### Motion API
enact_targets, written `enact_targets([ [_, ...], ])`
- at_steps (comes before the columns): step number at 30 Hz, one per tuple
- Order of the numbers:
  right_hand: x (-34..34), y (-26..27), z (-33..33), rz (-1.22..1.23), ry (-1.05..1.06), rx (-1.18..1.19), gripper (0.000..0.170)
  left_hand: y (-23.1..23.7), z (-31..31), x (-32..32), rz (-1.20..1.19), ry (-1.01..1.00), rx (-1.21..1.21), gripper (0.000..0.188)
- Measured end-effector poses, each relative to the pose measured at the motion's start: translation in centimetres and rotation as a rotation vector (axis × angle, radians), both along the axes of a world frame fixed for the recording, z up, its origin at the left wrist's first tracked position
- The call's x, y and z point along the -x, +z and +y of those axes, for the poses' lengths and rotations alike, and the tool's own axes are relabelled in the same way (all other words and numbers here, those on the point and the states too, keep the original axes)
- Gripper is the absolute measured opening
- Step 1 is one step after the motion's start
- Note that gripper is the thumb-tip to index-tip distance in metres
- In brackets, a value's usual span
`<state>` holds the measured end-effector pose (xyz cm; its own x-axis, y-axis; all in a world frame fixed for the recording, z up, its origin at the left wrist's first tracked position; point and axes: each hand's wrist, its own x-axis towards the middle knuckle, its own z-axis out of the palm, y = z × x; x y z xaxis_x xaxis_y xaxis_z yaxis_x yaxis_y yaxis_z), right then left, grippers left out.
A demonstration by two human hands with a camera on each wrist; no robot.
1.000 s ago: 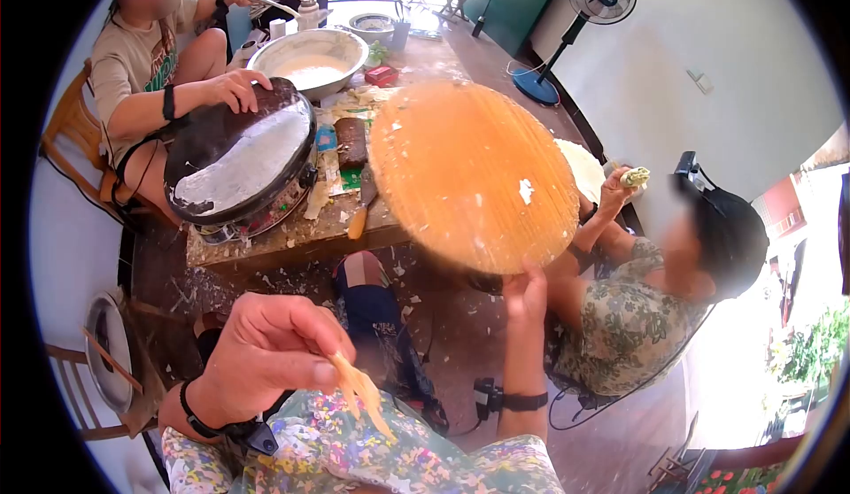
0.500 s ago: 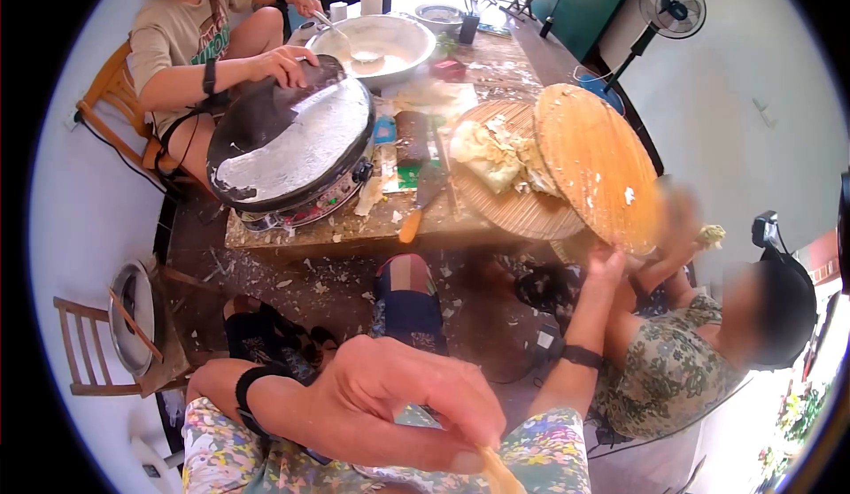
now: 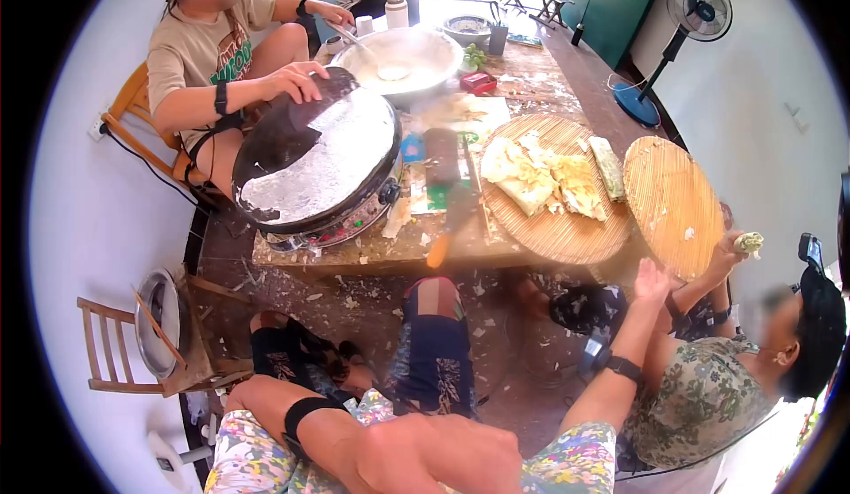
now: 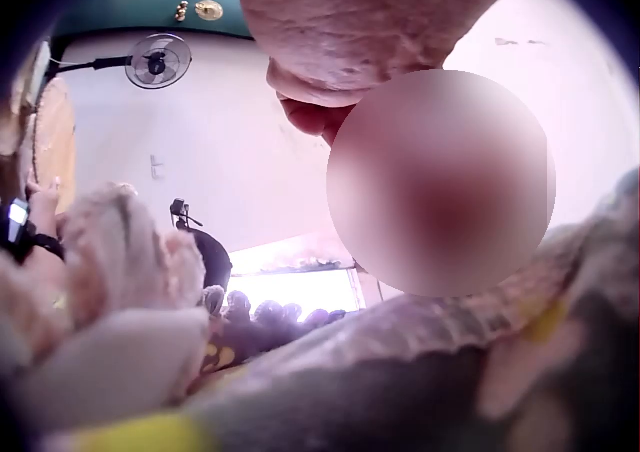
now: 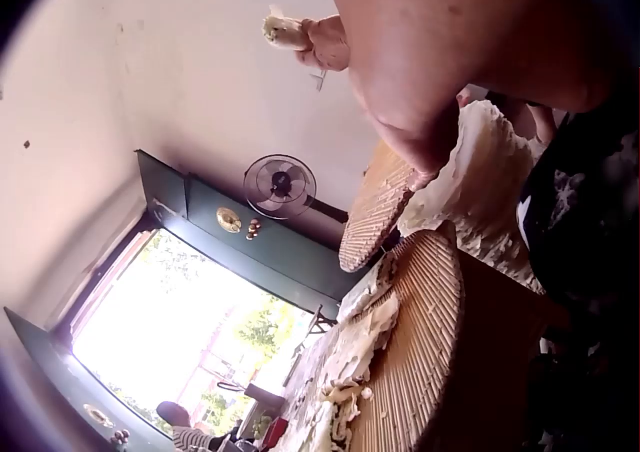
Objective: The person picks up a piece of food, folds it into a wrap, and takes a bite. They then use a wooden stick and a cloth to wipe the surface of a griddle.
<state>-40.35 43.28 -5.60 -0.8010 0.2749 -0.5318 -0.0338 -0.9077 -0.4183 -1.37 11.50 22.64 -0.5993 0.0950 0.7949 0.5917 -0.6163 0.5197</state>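
Note:
My right hand (image 3: 652,283) grips the lower rim of a round slatted board (image 3: 673,202), which stands tilted beside a second board. Fingertips of that hand (image 5: 420,180) show at its rim in the right wrist view. On the second round board (image 3: 575,239) lie torn, crumpled pale pancakes (image 3: 531,175) and a rolled pancake (image 3: 606,168). My left hand (image 3: 434,454) is at the bottom of the head view, fingers curled, close to my blurred face in the left wrist view. The strip of pancake it pinched is hidden now.
At the left of the low table (image 3: 372,259) is a round black griddle (image 3: 319,153) with white batter, tended by a person who also holds a ladle in a batter basin (image 3: 416,56). A scraper with an orange handle (image 3: 438,250) lies nearby. Another person (image 3: 708,397) sits at right.
My right hand has moved the round board off to the right, uncovering the second board and its pancakes. My left hand has come down the head view, taking the pancake strip out of sight.

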Motion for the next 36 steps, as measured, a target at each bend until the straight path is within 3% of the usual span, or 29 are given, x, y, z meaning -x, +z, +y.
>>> enact_targets([
  [2, -2.2, -1.7, -1.7, 0.066, 0.06, -0.027, 0.041, 0.0, 0.3, 0.0, 0.012, -0.027, -0.031, 0.012],
  [7, -9.2, -5.5, -5.6, 0.194, 0.361, -0.03, 0.024, -0.2, 0.2, 0.5, 0.128, -0.104, -0.052, 0.013],
  [12, -19.6, -5.7, -12.3, 0.107, 0.668, -0.149, 0.017, 0.7, -0.6, -3.1, -0.374, -0.181, -0.086, 0.012],
  [14, -24.1, -5.1, -13.9, 0.134, 0.858, -0.198, 0.015, -1.0, -2.9, -2.3, -0.377, -0.191, 0.127, 0.015],
  [17, -28.8, -5.5, -14.1, 0.076, 1.035, -0.334, 0.02, -2.7, -3.9, -4.2, -0.719, 0.027, 0.42, 0.009],
  [19, -30.4, -5.4, -13.5, 0.087, 1.028, -0.479, 0.022, -5.7, -5.5, -5.4, -0.823, 0.095, 0.586, 0.01],
  [22, -31.9, -4.7, -12.7, 0.12, 0.948, -0.899, 0.025, -9.3, -8.0, -7.7, -1.089, 0.161, 0.766, 0.01],
  [25, -33.9, -1.8, -12.7, 0.337, 0.745, -1.487, 0.027, -14.1, -9.5, -9.8, -1.139, 0.253, 0.742, 0.011],
  [29, -35.3, 3.1, -13.3, 0.551, 0.538, -1.89, 0.029, -17.6, -10.0, -12.0, -1.231, 0.271, 0.695, 0.012],
  [36, -36.9, 7.0, -16.2, 0.897, 0.583, -1.987, 0.027, -18.8, -10.5, -13.4, -1.212, 0.308, 0.531, 0.012],
])
